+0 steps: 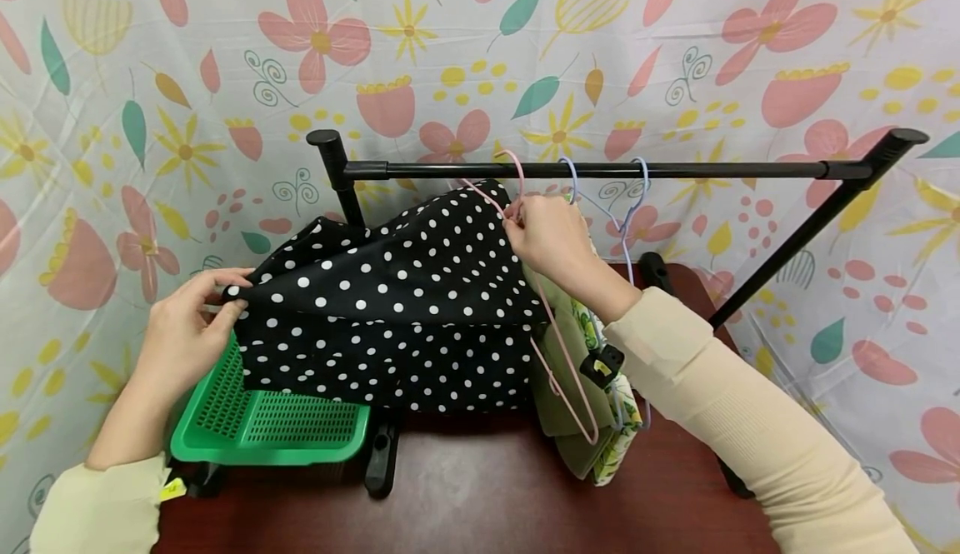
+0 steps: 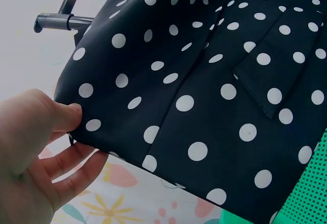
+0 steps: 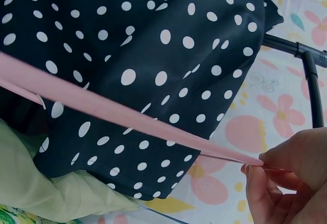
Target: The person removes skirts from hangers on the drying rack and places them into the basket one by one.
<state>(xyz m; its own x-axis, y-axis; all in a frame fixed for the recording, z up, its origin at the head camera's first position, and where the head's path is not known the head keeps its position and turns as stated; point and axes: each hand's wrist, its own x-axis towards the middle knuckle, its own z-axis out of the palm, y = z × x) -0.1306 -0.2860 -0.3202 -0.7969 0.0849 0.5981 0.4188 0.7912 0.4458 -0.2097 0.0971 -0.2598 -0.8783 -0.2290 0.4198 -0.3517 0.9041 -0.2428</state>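
Note:
A black cloth with white polka dots is stretched between the two hands, draped below the rack bar. My left hand pinches its left edge between thumb and fingers, also plain in the left wrist view. My right hand grips a pink hanger near its neck, whose hook is up at the bar. In the right wrist view the pink hanger crosses in front of the dotted cloth, pinched at its end. Whether the cloth is on the hanger's far arm is hidden.
A black rack bar runs across. Blue hangers hang on it beside olive cloth and a leafy-patterned cloth. A green basket sits at left on the dark red table. A floral curtain stands behind.

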